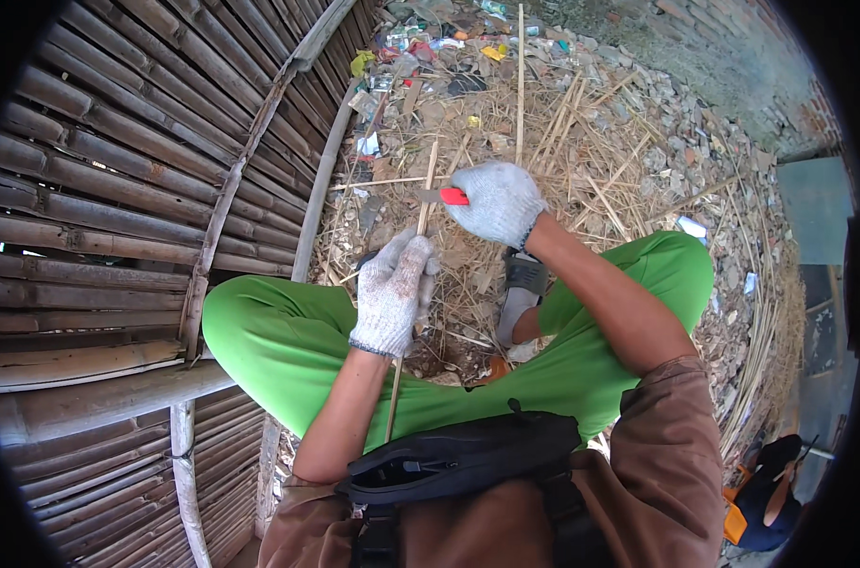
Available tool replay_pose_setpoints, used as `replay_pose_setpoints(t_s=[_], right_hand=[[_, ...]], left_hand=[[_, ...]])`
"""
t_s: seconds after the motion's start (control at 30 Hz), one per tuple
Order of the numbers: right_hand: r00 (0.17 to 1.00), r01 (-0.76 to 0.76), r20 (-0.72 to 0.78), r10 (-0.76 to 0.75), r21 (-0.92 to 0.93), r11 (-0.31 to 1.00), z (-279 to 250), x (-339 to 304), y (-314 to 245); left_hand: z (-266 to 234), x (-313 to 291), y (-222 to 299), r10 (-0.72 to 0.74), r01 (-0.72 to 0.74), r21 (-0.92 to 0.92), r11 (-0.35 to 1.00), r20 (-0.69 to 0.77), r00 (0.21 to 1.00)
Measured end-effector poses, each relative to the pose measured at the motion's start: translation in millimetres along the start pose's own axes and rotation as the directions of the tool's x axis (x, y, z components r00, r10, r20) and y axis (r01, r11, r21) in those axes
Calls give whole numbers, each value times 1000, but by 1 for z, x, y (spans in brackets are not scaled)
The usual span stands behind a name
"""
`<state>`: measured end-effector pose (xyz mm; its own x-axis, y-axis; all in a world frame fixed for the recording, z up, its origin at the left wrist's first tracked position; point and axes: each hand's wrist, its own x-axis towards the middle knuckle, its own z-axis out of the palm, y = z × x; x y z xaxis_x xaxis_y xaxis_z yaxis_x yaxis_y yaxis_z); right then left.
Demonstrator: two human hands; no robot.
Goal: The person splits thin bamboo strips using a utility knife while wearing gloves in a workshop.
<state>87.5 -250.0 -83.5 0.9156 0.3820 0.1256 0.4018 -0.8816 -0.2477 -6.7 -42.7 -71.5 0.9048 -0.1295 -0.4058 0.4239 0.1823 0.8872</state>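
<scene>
Probably light, springy and splintery, the bamboo strip [424, 219] runs near to far through the closed left hand [393, 286]. The right hand [496, 204] grips a red-handled knife [454, 197], its blade [433, 196] across the strip; holding nearer than the blade seems safest.

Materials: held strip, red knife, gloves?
Strip: likely bamboo or wood; pale tan, matte, slim and straight.
Knife: red handle probably plastic, from its uniform bright colour; blade likely metal, thin and grey-brown, not shiny.
Gloves: knitted fabric, from the grainy texture; matte off-white, stained. Cotton or synthetic: can't tell.
</scene>
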Motion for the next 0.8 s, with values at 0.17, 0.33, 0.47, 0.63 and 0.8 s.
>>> replay_pose_setpoints(t_s=[0.17,0.33,0.47,0.63,0.8], right_hand=[[998,9,58,-8,-19,1000,-1,-1,-5],[998,1,60,0,-14,1000,-1,3,-1],[943,-324,-69,326,29,945,-22,21,40],[779,-625,-117,616,-68,778,-54,26,93],[931,-363,-29,363,19,932,-24,7,32]], left_hand=[[3,0,-7,-10,9,-15,1000,-37,999],[-1,3,-5,-82,81,77,994,8,997],[3,-12,0,-82,81,16,997,88,993],[11,-18,4,-42,52,-38,998,217,975],[2,-6,4,-80,87,-75,993,93,992]])
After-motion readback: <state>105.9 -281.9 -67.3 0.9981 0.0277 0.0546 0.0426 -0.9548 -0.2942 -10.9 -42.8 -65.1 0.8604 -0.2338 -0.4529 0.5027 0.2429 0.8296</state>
